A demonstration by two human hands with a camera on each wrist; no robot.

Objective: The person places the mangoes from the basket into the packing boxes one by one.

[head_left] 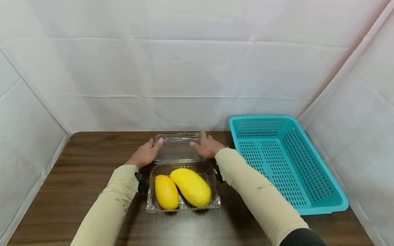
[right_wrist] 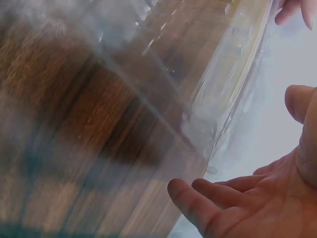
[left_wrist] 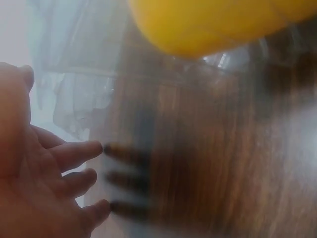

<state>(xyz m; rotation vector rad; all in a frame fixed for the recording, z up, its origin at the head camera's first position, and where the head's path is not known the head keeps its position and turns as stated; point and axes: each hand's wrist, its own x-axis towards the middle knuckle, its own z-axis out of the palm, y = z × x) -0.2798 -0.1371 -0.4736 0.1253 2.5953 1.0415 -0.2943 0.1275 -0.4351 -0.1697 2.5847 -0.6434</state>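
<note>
A clear plastic clamshell box lies on the table with its lid folded back toward the wall. Two yellow mangoes sit side by side in its base; the smaller mango is on the left. My left hand is at the lid's left edge, fingers spread and fairly straight in the left wrist view. At the lid's far right corner is my right hand, its fingers extended and thumb apart in the right wrist view. Whether either hand's fingertips touch the plastic is hard to tell.
To the right, a turquoise perforated basket stands on the dark wooden table, close to my right forearm. White cloth walls enclose the table at the back and both sides.
</note>
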